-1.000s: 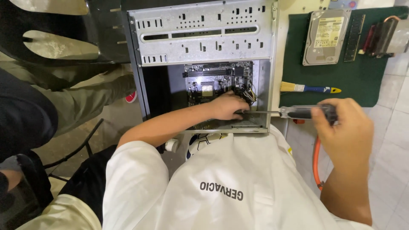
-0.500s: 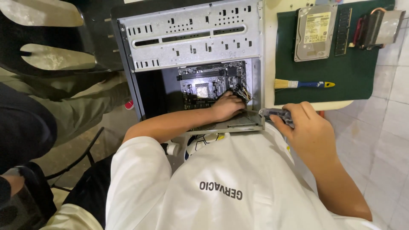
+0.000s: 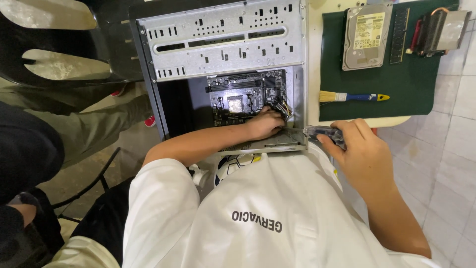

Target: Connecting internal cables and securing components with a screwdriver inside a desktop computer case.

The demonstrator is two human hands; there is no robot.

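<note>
An open grey computer case (image 3: pixel 223 44) lies on its side with a motherboard (image 3: pixel 243 97) inside. My left hand (image 3: pixel 265 125) reaches into the case and rests on the board's lower right. Its curled fingertips are at a bundle of coloured wires (image 3: pixel 284 106); whether they pinch the wires is hidden. My right hand (image 3: pixel 359 149) is outside the case at its lower right corner. It is closed around a screwdriver with a clear and dark handle (image 3: pixel 320 132), and the shaft is out of sight.
A green mat (image 3: pixel 426 94) to the right carries a hard drive (image 3: pixel 366 35), a memory stick (image 3: pixel 399 34), a heatsink cooler (image 3: pixel 441 31) and a blue-handled brush (image 3: pixel 349 97). Another person's legs (image 3: pixel 94 126) and a dark chair (image 3: pixel 59 44) are at the left. White tiled floor (image 3: pixel 446 164) lies on the right.
My right hand has pulled the screwdriver back from the case opening to the case's corner and turned it. The left hand stays on the motherboard.
</note>
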